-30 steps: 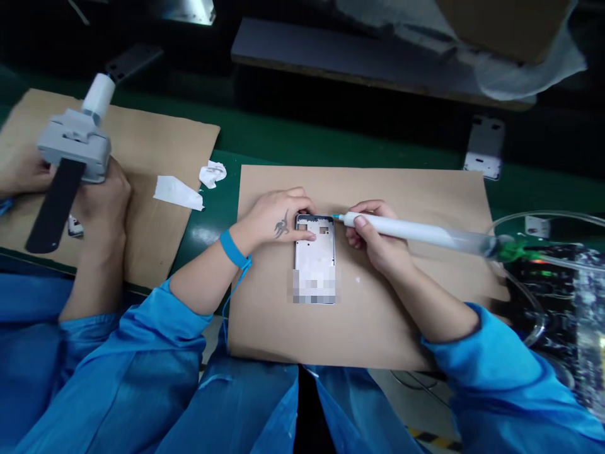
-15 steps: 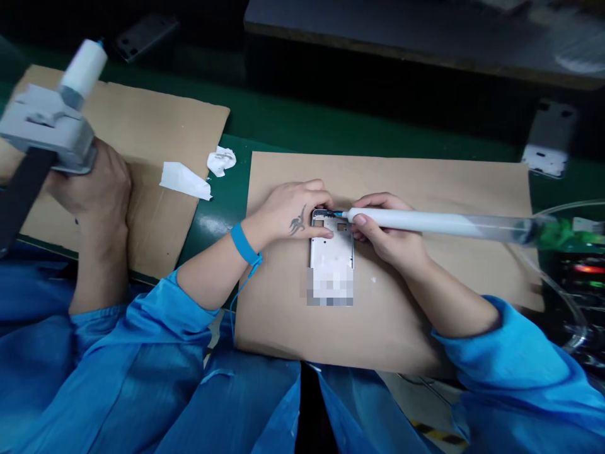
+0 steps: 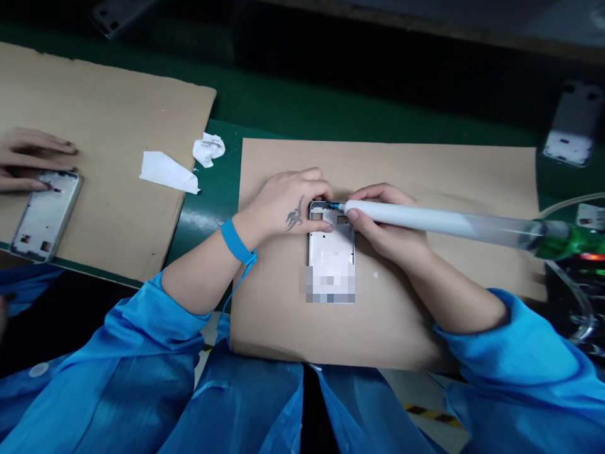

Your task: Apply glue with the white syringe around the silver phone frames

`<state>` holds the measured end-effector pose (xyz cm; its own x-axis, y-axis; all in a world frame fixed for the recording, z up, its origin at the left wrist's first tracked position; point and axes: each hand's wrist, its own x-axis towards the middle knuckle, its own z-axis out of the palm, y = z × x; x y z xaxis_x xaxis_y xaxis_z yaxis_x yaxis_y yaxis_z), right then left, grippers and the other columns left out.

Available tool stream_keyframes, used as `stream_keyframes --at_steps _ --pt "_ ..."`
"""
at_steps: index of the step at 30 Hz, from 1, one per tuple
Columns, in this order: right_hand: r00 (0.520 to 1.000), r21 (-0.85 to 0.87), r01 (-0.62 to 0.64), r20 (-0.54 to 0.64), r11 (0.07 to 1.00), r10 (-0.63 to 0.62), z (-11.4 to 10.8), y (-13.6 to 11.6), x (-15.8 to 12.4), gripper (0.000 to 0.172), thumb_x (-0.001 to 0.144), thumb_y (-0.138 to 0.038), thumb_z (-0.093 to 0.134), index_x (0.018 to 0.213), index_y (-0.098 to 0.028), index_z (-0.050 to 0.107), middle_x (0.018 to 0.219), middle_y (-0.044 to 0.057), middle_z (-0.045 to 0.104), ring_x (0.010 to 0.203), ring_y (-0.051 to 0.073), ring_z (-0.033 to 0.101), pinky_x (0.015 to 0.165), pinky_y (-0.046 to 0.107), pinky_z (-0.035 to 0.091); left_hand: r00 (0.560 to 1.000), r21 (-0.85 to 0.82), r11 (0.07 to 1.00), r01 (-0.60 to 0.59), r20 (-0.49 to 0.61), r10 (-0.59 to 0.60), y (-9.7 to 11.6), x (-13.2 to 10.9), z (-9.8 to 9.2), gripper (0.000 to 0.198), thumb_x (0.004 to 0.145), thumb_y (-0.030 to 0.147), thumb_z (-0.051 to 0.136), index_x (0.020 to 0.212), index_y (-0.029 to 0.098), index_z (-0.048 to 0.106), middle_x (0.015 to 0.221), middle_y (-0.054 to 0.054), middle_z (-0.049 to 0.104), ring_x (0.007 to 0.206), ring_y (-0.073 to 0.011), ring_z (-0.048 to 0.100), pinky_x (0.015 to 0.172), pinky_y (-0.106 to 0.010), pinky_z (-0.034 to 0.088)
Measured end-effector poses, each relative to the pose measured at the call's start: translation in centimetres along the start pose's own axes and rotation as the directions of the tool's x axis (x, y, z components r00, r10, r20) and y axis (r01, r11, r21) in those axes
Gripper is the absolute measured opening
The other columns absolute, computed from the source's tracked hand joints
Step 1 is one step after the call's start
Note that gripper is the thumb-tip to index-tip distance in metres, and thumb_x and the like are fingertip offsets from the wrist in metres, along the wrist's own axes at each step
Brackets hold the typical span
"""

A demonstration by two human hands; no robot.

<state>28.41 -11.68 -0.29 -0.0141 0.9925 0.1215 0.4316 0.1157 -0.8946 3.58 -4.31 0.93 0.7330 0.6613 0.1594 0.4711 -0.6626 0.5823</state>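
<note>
A silver phone frame (image 3: 332,252) lies flat on the brown cardboard (image 3: 288,315) in front of me. My left hand (image 3: 297,205), with a blue wrist strap (image 3: 235,241), grips the frame's upper left corner, thumb on its face and fingers over the top edge. In my right hand (image 3: 390,224) is a white dispensing syringe (image 3: 416,215), held like a pen and lying nearly level. Its blue needle tip meets the frame's dark top edge; any bead of glue there is too small to make out. A pixelated patch covers the frame's lower end.
At the left, a co-worker's hand (image 3: 33,157) touches another phone frame (image 3: 46,214) on a second cardboard sheet (image 3: 118,120). Torn white paper (image 3: 169,171) and a crumpled tissue (image 3: 208,149) lie between the sheets. Another phone frame (image 3: 573,123) sits back right, near a clear hose (image 3: 570,202).
The co-worker's fist and the grey syringe dispenser have left view at the left; a hand on a phone frame shows there now. My hands keep nearly the same hold, with the view slightly shifted.
</note>
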Motion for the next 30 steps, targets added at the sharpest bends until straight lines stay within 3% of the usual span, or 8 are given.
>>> stream_keyframes --at_steps 18,30 --pt "1.0 -0.032 -0.003 -0.015 0.999 0.003 0.17 -0.36 0.34 0.032 0.085 -0.054 0.093 0.097 -0.027 0.079 0.089 0.005 0.084 0.069 0.02 0.073 0.061 0.032 0.059 1.0 -0.01 1.0 0.01 0.004 -0.01 -0.21 0.14 0.06 0.053 0.086 0.063 0.094 0.117 0.022 0.082 0.109 -0.005 0.076 0.088 -0.0228 0.073 0.077 -0.037 0.049" --pt "1.0 -0.005 0.024 -0.019 1.0 -0.024 0.05 0.37 0.11 0.038 0.086 -0.058 0.094 0.098 -0.025 0.078 0.088 0.004 0.082 0.068 0.018 0.072 0.06 0.03 0.057 1.0 -0.011 1.0 0.004 0.011 -0.004 -0.03 0.23 0.09 0.052 0.088 0.066 0.093 0.116 0.023 0.082 0.11 -0.005 0.075 0.092 -0.0255 0.074 0.079 -0.04 0.053"
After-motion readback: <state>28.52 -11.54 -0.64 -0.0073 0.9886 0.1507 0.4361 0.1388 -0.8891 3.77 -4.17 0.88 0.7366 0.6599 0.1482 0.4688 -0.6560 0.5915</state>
